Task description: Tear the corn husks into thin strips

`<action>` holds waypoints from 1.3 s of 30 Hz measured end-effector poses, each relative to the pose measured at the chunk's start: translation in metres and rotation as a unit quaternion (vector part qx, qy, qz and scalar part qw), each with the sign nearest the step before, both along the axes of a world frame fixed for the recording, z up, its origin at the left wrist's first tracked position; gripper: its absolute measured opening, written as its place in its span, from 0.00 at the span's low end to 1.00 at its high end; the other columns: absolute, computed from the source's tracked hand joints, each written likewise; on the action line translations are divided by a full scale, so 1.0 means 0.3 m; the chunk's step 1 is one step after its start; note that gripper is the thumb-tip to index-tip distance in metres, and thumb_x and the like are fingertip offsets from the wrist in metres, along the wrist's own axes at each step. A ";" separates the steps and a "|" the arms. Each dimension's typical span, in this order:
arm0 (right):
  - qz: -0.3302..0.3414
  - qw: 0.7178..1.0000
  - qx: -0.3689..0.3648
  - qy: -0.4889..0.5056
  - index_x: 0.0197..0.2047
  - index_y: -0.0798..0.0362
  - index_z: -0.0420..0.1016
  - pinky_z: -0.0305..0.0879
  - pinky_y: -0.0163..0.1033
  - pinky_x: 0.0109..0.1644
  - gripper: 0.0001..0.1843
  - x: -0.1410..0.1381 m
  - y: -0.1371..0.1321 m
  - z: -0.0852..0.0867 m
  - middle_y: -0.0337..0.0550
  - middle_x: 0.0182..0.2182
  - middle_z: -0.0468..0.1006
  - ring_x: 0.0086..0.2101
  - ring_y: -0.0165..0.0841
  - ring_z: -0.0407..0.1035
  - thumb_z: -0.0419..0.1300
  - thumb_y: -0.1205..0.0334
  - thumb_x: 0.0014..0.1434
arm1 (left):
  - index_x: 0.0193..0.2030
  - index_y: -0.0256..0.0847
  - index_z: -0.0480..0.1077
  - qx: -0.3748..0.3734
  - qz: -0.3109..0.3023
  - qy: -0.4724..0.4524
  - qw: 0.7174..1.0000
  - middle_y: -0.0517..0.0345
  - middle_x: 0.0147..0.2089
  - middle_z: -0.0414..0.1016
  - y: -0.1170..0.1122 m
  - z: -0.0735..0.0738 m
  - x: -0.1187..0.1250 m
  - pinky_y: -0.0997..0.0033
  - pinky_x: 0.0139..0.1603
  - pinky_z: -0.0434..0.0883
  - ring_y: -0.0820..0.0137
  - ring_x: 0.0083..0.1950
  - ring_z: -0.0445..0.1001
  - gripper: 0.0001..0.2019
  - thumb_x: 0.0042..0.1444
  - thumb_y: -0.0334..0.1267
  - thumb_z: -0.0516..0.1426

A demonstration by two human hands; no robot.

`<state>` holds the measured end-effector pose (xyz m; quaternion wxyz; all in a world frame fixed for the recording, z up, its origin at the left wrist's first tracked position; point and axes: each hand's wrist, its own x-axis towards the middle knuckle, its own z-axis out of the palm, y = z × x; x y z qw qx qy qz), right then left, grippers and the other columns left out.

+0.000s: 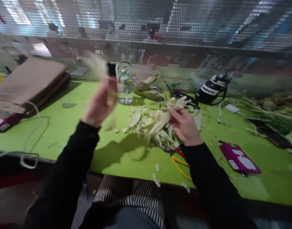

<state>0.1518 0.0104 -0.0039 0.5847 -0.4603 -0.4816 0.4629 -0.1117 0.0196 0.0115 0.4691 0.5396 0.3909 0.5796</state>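
Hands well apart above the green desk [57,127], both closed on pale plant matter: right hand [186,128] pinching a long corn husk [159,122] between thumb and fingers, left hand [101,101] raised higher and further left, fingers curled round a pale strip [95,63], probably husk too, exact grip impossible to tell through the blur. Key relation, by judgement: the slant of the right-hand husk, long axis running from above the fingertips down and leftward toward the near edge, loose lower end pointing into the gap between the hands. Right hand clearly the nearer one to that husk; left hand well off to the left, with open space between and no contact visible. Below the husk and just left of the right hand, a loose heap of husk scraps [138,118] on the desk. Near the right wrist, on the near side, a hand tool with yellow handles [172,156], metal end against the heap. Behind the heap, a dry husk bundle [149,93] beside a clear water bottle [125,87].
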 end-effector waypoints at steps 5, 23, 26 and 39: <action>0.279 0.960 -0.017 -0.020 0.27 0.48 0.77 0.61 0.38 0.31 0.15 -0.035 -0.098 0.063 0.35 0.25 0.73 0.25 0.28 0.63 0.74 0.49 0.51 | 0.31 0.36 0.72 -0.159 -0.084 -0.094 0.979 0.63 0.30 0.72 -0.003 -0.028 0.108 0.79 0.30 0.64 0.82 0.27 0.66 0.10 0.58 0.37 0.66; 0.135 0.984 0.002 -0.119 0.42 0.50 0.71 0.72 0.40 0.39 0.21 -0.124 -0.086 0.010 0.38 0.33 0.82 0.33 0.31 0.75 0.74 0.53 0.51 | 0.32 0.34 0.72 -0.146 -0.210 -0.051 0.965 0.64 0.27 0.71 -0.045 -0.071 0.144 0.77 0.31 0.66 0.81 0.26 0.67 0.07 0.55 0.32 0.67; 0.124 0.983 0.011 -0.133 0.42 0.51 0.71 0.72 0.40 0.38 0.21 -0.115 -0.087 0.011 0.38 0.34 0.81 0.33 0.32 0.75 0.74 0.53 0.51 | 0.33 0.34 0.74 -0.147 -0.234 -0.029 0.961 0.63 0.27 0.73 -0.042 -0.068 0.131 0.76 0.33 0.67 0.80 0.27 0.70 0.06 0.56 0.32 0.66; 0.134 0.978 0.001 -0.160 0.41 0.50 0.69 0.72 0.41 0.39 0.24 -0.110 -0.104 0.017 0.37 0.31 0.80 0.32 0.33 0.75 0.74 0.47 0.50 | 0.34 0.33 0.77 -0.142 -0.258 0.038 0.955 0.59 0.29 0.78 -0.061 -0.046 0.116 0.75 0.35 0.72 0.79 0.28 0.73 0.05 0.54 0.31 0.67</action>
